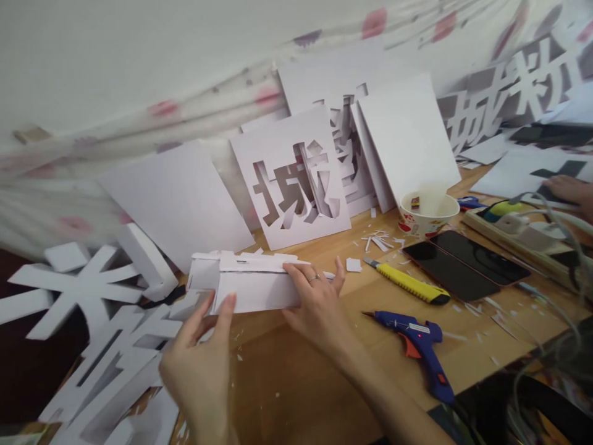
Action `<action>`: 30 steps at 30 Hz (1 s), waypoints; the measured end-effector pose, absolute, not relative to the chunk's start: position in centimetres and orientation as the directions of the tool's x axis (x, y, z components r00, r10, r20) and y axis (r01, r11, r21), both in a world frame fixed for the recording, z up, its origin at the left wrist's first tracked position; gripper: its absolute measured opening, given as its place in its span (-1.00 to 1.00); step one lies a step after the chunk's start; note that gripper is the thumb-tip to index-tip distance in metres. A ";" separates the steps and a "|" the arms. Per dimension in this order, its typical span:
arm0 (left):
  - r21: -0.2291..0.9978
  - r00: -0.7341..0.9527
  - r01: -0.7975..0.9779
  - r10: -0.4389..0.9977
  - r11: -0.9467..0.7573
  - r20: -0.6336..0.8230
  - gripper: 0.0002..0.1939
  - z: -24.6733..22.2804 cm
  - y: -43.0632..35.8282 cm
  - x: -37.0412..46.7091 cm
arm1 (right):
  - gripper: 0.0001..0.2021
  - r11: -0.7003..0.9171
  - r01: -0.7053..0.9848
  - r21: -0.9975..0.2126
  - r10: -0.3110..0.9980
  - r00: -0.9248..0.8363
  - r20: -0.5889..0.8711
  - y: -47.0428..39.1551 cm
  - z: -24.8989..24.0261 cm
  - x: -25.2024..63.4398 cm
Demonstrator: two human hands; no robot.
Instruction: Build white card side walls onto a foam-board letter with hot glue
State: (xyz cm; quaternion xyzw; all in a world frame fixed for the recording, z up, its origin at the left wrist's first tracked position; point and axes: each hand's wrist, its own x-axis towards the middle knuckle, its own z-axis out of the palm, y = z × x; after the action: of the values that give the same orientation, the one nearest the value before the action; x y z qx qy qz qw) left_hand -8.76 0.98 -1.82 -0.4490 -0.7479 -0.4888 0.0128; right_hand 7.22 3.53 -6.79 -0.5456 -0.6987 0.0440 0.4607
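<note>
A long white foam-board piece (254, 292) with folded edges stands on the wooden table, in front of the propped boards. My left hand (204, 346) pinches its lower left corner between thumb and finger. At the piece's right end, my right hand (317, 296), with a ring on one finger, grips the top edge and front face. To the right lie a yellow cutter knife (412, 283) and a blue glue gun (419, 343) with a small red light. A small white scrap (353, 265) rests just beyond my right fingers.
White boards with cut-out characters (296, 179) lean on the wall. White letter shapes (83, 284) crowd the left. A paper bowl (428, 213), two phones (451, 272) and a power strip (523, 238) with cables occupy the right. Another person's hand (567, 188) rests at far right.
</note>
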 end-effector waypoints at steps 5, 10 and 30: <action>-0.043 0.131 0.988 0.658 -0.149 0.742 0.04 -1.1 -0.9 -9.4 | -0.50 0.470 0.756 -0.456 0.782 -0.117 0.612 2.9 -5.8 7.5; -0.187 0.471 0.881 0.767 -0.435 0.436 0.00 -0.5 0.8 -9.0 | -0.52 0.509 0.792 -0.337 0.776 -0.253 0.578 2.5 -5.1 7.1; -0.087 0.420 0.886 0.707 -0.456 0.569 -0.74 -2.2 3.2 -10.5 | -0.46 0.677 0.716 -0.171 0.669 -0.501 0.550 4.6 -4.7 6.7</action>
State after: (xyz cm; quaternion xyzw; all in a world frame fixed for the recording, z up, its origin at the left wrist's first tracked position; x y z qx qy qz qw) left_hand -10.46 3.23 -2.20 -0.8208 -0.4851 -0.2335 0.1910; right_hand 6.67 4.65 -4.69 -0.4001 -0.8653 -0.0395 0.2994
